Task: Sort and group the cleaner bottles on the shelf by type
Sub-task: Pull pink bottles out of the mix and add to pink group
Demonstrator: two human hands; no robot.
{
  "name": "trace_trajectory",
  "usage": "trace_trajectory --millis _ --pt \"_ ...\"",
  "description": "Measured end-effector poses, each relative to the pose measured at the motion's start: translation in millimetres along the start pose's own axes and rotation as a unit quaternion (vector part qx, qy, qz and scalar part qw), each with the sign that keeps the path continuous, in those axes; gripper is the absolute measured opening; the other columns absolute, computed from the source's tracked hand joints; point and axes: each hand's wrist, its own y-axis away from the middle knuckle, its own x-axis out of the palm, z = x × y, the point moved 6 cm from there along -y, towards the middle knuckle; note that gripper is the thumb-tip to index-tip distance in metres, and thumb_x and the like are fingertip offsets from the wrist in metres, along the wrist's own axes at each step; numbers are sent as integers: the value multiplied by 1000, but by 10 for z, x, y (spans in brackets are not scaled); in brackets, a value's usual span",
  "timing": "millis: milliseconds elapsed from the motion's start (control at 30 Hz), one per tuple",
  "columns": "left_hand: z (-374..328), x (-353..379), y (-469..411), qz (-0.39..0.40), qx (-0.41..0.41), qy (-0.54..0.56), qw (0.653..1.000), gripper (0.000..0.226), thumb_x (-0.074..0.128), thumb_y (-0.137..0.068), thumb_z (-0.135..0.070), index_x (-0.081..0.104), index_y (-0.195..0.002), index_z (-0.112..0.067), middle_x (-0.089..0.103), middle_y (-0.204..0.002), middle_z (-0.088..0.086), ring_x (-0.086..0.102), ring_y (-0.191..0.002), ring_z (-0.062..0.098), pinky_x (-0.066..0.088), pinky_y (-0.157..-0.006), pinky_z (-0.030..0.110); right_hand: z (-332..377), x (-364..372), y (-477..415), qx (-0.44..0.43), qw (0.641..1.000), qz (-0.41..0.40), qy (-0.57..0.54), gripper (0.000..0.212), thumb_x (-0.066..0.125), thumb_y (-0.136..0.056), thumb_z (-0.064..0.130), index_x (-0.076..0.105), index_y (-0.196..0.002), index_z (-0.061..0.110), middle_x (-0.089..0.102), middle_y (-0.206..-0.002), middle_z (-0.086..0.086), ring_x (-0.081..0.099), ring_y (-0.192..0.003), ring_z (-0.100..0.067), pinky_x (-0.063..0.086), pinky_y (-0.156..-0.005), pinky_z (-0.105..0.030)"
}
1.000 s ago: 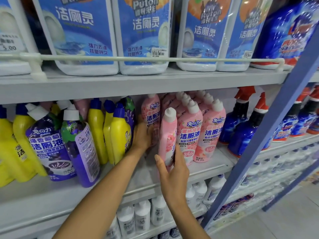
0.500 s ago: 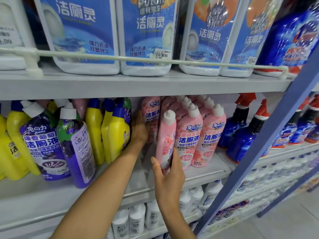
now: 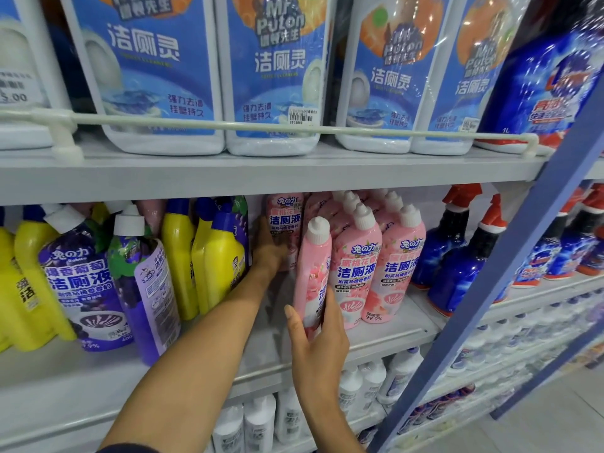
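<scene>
A pale grey metal shelving unit (image 3: 261,178) fills the view, its flat boards stacked one above another, with a thin white guard rail (image 3: 327,130) on white plastic brackets along the front of the upper board. A blue metal upright post (image 3: 514,246) slants across the right side in front of the boards. At lower right lies a smooth pale grey floor (image 3: 562,429) under even, soft light.

The pink bottle (image 3: 312,276) in the right hand (image 3: 318,351) has a white cap and blossom print. Left of the left hand (image 3: 268,253) stand yellow bottles (image 3: 225,266) with blue caps, then purple grape-printed bottles (image 3: 81,289). Right of both hands, blue spray bottles (image 3: 457,279) carry red triggers.
</scene>
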Motion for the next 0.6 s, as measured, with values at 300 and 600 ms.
trace_trajectory --millis 300,600 --pt "-154 -57 268 58 -45 123 990 60 31 -110 -49 30 -162 -18 37 -164 4 40 -149 24 37 -105 28 -87 47 27 8 1000 -11 7 82 70 -88 60 36 -157 32 56 -149 6 56 -133 -19 51 -105 -47" --pt "-452 -500 938 39 58 158 985 50 37 -111 -42 36 -159 -28 34 -156 -24 29 -148 -3 20 -123 22 -32 223 -37 29 999 -36 18 78 80 -88 38 45 -152 13 53 -152 -1 48 -141 -16 38 -115 -33"
